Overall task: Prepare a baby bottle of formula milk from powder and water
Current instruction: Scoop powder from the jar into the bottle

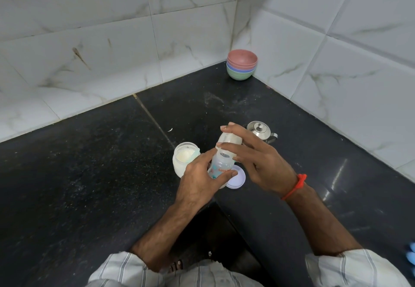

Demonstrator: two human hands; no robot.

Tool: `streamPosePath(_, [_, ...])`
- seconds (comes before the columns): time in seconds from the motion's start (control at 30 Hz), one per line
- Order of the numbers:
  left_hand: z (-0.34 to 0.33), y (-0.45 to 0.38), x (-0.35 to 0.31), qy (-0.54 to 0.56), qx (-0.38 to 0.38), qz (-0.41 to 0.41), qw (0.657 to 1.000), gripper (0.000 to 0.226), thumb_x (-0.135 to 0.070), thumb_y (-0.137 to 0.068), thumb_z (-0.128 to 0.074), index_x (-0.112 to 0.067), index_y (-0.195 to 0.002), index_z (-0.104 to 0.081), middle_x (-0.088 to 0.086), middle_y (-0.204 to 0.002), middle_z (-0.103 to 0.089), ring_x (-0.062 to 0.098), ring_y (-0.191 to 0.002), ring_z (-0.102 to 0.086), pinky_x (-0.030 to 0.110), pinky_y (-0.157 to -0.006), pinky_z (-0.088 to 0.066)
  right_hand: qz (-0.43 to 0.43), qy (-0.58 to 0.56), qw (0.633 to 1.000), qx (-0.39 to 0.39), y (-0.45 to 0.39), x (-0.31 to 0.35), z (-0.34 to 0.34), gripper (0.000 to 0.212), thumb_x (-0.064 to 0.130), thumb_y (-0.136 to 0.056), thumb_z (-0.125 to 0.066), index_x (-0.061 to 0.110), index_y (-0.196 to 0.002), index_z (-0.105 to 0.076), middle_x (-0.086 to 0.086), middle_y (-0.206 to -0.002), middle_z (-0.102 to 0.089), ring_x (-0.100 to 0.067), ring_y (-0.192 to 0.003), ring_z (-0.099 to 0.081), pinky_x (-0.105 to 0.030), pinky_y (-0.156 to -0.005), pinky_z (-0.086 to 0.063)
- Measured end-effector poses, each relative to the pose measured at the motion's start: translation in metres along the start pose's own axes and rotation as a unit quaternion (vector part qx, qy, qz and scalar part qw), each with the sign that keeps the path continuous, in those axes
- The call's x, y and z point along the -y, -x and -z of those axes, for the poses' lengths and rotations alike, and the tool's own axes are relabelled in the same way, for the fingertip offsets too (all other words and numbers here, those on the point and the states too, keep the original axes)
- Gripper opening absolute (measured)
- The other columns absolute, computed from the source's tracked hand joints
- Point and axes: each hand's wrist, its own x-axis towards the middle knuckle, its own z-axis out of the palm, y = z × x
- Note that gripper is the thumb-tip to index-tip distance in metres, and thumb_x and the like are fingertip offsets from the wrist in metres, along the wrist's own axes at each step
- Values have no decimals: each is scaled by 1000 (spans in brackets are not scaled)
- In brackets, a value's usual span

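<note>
— Left hand wraps the baby bottle above the counter; right hand pinches its clear cap.
— Light, slick plastic, probably. Hold the body mid-height, beside the powder jar.

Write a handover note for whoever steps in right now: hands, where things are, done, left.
Left hand: wrapped around the baby bottle, holding it tilted above the counter.
Right hand: fingertips on the bottle's clear cap; whether it is coming off or going on cannot be told.
Powder jar: open, on the counter left of the bottle, scoop resting in the powder. Its lid lies flat to the bottle's right.
Steel kettle: lid on, behind the right hand.
Done: jar opened.
Left: bottle contents unclear; likely powder, water, close, shake.
</note>
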Motion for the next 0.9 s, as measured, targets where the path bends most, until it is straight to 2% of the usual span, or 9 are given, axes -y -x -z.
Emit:
streamPosePath(0.1, [-1,-1,1,-1,1,-2,1000,70,-52,-75,-83,-26,-136,-59,-7,-136,-66,13,-122,-61,36,-104,-54,-11,-6,1000,9,1,0,0,48,-16,-88,-68,5,-132,-66,-21,-153,-47,-37,-146,-42,-37,-113,-48])
streamPosePath(0.17, [0,0,0,0,4,-4,1000,70,-52,-76,-83,-28,-136,-59,-7,-136,-66,12,-121,-61,35,-104,-53,-40,-20,999,-12,2,2,2,45,-13,-92,-63,5,-133,-65,-18,-153,-47,-32,-145,-44,-26,-118,-39])
streamPosePath(0.23, [0,0,1,2,5,-12,1000,69,-52,-76,-83,-29,-136,-59,-8,-135,-66,9,-118,-60,32,-104,-53,-74,-42,996,-38,2,5,5,47,-11,-92,-65,6,-135,-64,-14,-153,-48,-26,-141,-47,-24,-118,-38])
streamPosePath(0.33, [1,1,0,0,2,-17,1000,67,-51,-76,-83,-32,-135,-58,-11,-136,-65,1,-113,-53,17,-96,-44,-131,-73,987,-59,4,3,4,54,-2,-92,-69,12,-142,-56,-9,-153,-49,-22,-142,-47,-35,-117,-41])
streamPosePath(0.47, [0,-1,-1,-7,2,-12,1000,69,-51,-77,-83,-31,-137,-57,-9,-139,-64,9,-121,-58,29,-103,-49,-178,-146,971,-67,8,-2,-1,56,5,-94,-68,14,-146,-49,-4,-155,-48,-24,-146,-44,-54,-113,-46])
streamPosePath(0.57, [-2,-2,-1,-14,3,-6,1000,72,-51,-76,-83,-30,-139,-56,-7,-141,-63,15,-127,-58,37,-107,-51,-161,-124,977,-71,9,-1,-2,54,3,-94,-68,11,-144,-52,-5,-156,-47,-21,-146,-44,-50,-114,-45])
streamPosePath(0.7, [-3,-2,3,-8,5,-12,1000,72,-55,-75,-82,-30,-137,-58,-8,-137,-65,14,-124,-61,38,-106,-53,-111,-52,990,-73,10,3,-2,50,-4,-92,-68,8,-139,-56,-10,-156,-46,-18,-144,-44,-29,-119,-39])
streamPosePath(0.8, [-5,-2,7,-1,8,-19,1000,72,-59,-73,-81,-27,-135,-60,-8,-131,-68,12,-117,-63,39,-102,-56,-63,-25,997,-40,10,4,-3,43,-6,-94,-62,3,-136,-59,-17,-155,-44,-26,-143,-43,-32,-119,-39])
streamPosePath(0.9, [-6,-1,8,1,1,-19,1000,71,-57,-73,-82,-27,-134,-60,-7,-131,-68,6,-115,-60,30,-102,-53,-37,-11,998,-46,10,5,-4,33,3,-99,-55,-2,-131,-62,-23,-152,-46,-33,-145,-42,-38,-119,-40])
